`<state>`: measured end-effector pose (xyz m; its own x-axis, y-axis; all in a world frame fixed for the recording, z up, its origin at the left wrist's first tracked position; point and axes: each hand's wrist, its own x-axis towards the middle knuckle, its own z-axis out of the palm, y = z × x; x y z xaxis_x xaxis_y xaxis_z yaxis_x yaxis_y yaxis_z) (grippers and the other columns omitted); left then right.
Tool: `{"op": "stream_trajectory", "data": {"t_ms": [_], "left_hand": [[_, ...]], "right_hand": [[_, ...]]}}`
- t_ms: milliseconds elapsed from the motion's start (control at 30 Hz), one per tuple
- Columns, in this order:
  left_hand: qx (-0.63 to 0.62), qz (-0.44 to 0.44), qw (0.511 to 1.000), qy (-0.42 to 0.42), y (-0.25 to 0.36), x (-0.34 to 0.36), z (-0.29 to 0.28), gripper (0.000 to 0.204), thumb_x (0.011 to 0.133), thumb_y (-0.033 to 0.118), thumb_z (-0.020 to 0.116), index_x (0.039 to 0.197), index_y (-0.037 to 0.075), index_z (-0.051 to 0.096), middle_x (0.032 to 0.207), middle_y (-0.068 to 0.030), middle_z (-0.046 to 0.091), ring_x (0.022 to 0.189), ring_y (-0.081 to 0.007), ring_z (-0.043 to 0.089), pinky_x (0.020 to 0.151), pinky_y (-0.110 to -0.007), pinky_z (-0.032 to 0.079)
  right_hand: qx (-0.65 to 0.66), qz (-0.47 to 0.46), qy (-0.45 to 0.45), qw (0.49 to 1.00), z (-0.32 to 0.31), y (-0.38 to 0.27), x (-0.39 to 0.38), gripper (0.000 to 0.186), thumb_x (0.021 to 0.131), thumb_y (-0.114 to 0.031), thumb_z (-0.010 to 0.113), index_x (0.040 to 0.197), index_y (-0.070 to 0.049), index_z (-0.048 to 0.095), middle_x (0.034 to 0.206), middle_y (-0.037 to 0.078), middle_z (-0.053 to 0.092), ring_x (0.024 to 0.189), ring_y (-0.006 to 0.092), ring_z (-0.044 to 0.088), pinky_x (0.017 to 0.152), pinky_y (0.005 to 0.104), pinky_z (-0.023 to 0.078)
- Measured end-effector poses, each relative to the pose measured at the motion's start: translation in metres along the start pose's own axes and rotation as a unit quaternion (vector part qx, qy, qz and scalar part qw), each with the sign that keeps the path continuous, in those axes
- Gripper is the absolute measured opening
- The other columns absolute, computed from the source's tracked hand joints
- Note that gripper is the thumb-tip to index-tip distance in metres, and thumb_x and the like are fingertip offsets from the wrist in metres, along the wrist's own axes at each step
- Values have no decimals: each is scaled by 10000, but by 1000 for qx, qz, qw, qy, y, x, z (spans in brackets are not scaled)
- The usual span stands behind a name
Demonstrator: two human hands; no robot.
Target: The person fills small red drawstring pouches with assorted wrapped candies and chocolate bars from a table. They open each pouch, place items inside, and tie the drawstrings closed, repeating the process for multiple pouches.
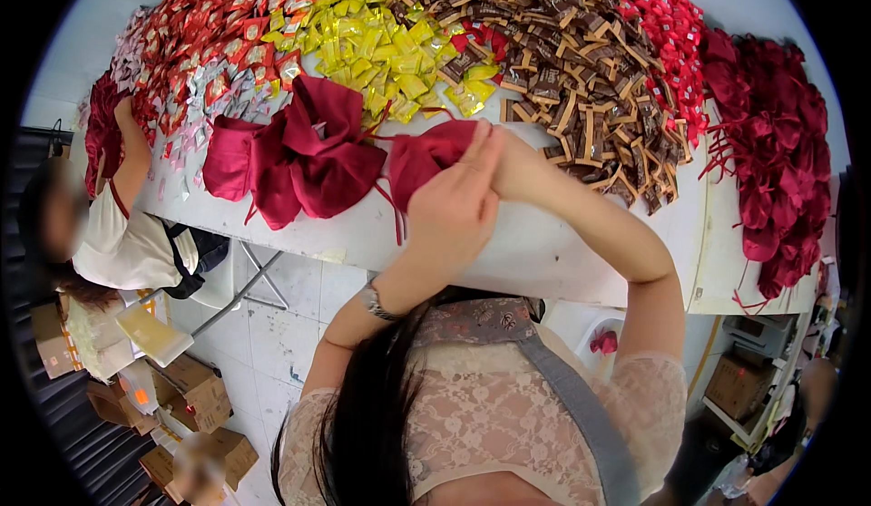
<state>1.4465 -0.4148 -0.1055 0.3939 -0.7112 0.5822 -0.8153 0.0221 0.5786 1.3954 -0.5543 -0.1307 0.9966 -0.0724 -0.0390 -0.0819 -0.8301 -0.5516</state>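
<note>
A dark red fabric drawstring pouch (425,157) lies at the table's near edge, its thin red cords trailing beside it. My left hand (456,216), with a watch on the wrist, is closed at the pouch's right end. Against its fingertips, my right hand (519,169) pinches at the same end; its fingers are partly hidden behind the left hand. Just to the left sit several more red pouches (318,166), bunched together, and a flatter pouch (229,157).
Heaps of yellow packets (381,53), brown packets (581,62) and red packets (227,30) cover the far table. Many red pouches (780,152) are piled at right. A co-worker's arm (134,148) reaches in at left. Cardboard boxes (195,393) stand on the floor.
</note>
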Motion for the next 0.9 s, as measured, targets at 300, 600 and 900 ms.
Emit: {"op": "stream_trajectory", "data": {"t_ms": [300, 600, 900], "left_hand": [[163, -138, 977, -19, 3, -5, -28, 424, 726, 60, 564, 1145, 122, 592, 898, -92, 652, 686, -250, 625, 556, -322, 480], [-1, -84, 996, -21, -30, 3, -39, 123, 775, 133, 636, 821, 50, 558, 997, -72, 614, 871, -221, 588, 715, -308, 472], [50, -76, 949, -302, -65, -32, -25, 588, 760, 133, 653, 1281, 23, 403, 1215, -164, 518, 1055, -307, 527, 809, -337, 468]], "right_hand": [[-32, 93, -307, 947, -72, -60, 22, 559, 814, -510, 496, 1243, -155, 540, 1089, 188, 615, 1003, 283, 581, 854, 374, 442], [81, -64, 241, 965, -62, -19, -75, 768, 640, -210, 785, 1306, -49, 440, 1264, 118, 523, 1188, 282, 459, 995, 388, 361], [89, 28, 213, 973, -18, 17, -59, 259, 751, -4, 633, 1008, -32, 610, 1005, 126, 620, 892, 288, 609, 807, 286, 470]]}}
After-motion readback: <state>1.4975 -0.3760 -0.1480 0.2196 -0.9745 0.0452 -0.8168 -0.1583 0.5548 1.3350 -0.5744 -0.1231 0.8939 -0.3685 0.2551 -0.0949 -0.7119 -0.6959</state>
